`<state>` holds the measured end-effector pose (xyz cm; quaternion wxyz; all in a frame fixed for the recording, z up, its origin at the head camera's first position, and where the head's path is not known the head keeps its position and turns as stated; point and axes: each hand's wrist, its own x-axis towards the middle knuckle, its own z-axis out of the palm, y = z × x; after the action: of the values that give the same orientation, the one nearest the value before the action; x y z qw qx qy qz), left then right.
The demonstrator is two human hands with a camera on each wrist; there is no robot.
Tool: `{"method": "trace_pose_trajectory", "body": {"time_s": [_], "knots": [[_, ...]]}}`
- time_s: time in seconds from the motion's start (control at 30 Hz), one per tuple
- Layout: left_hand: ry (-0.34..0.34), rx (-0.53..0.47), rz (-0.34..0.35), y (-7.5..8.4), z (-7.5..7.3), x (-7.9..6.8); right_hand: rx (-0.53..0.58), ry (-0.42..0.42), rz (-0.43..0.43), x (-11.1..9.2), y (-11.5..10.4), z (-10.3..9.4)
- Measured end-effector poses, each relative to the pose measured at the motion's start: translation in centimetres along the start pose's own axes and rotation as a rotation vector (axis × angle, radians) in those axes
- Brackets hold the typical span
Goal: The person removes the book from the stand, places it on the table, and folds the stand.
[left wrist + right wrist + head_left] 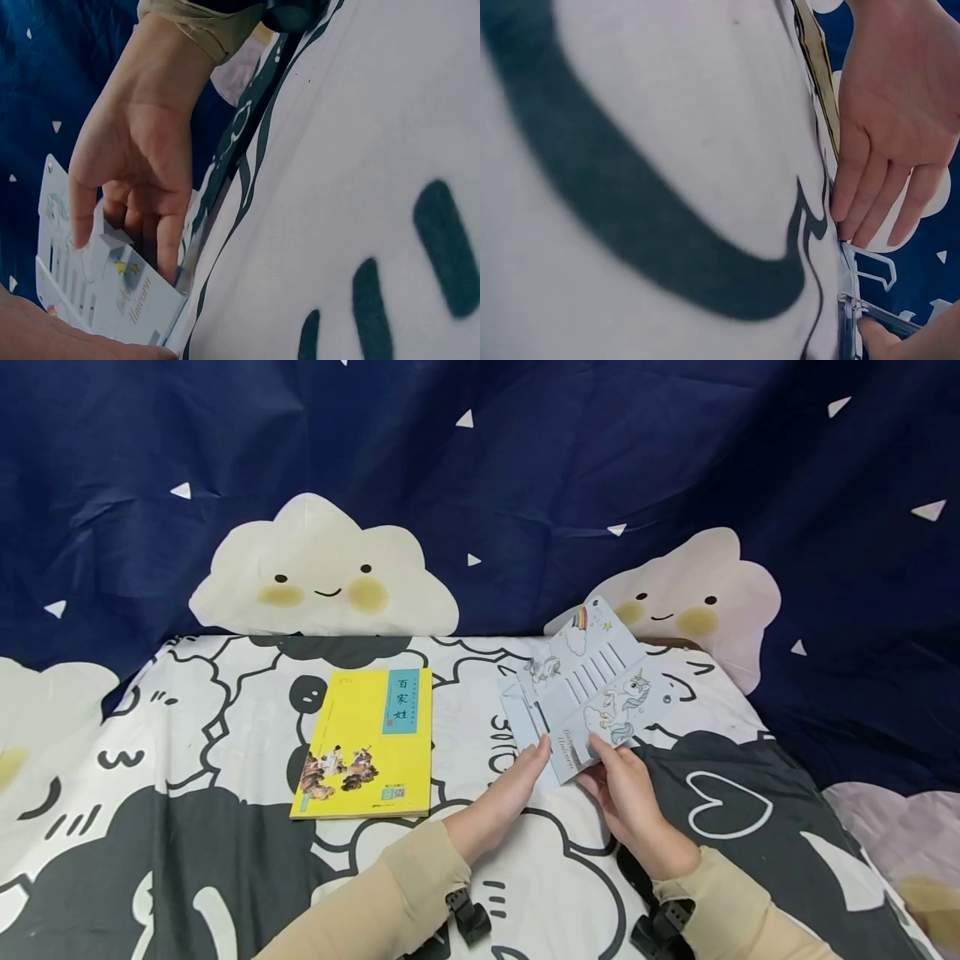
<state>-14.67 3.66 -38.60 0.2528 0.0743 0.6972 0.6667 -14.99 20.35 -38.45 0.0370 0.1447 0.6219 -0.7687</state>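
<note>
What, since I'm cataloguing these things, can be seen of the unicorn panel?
The unicorn panel is part-folded, stiff-looking and pale blue, printed with unicorns, a rainbow, stars and lettering, with what look like slots. It tilts over the sheet; the right hand grips its lower edge, the left hand touches its left side. Its material is unclear.

In the head view, the card (pixel 588 689) hides some fingertips of the right hand (pixel 633 802). Sleeves (pixel 367 897) are cut at the near edge. On the book (pixel 367 718), smallest print is unreadable.

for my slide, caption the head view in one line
A right hand holds a unicorn-printed panel, left hand at its edge, near a yellow book on cartoon-patterned cloth.
</note>
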Motion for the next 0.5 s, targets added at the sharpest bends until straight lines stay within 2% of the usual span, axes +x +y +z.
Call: {"method": "trace_pose_trajectory", "body": {"time_s": [0.17,0.5], "knots": [[-0.006,-0.016,0.022,-0.1,0.1,0.2,-0.039,-0.016,0.011,-0.2,0.0,0.2],[0.027,0.035,-0.01,-0.1,-0.1,0.0,-0.04,0.007,0.001,-0.5,0.4,1.1]]}}
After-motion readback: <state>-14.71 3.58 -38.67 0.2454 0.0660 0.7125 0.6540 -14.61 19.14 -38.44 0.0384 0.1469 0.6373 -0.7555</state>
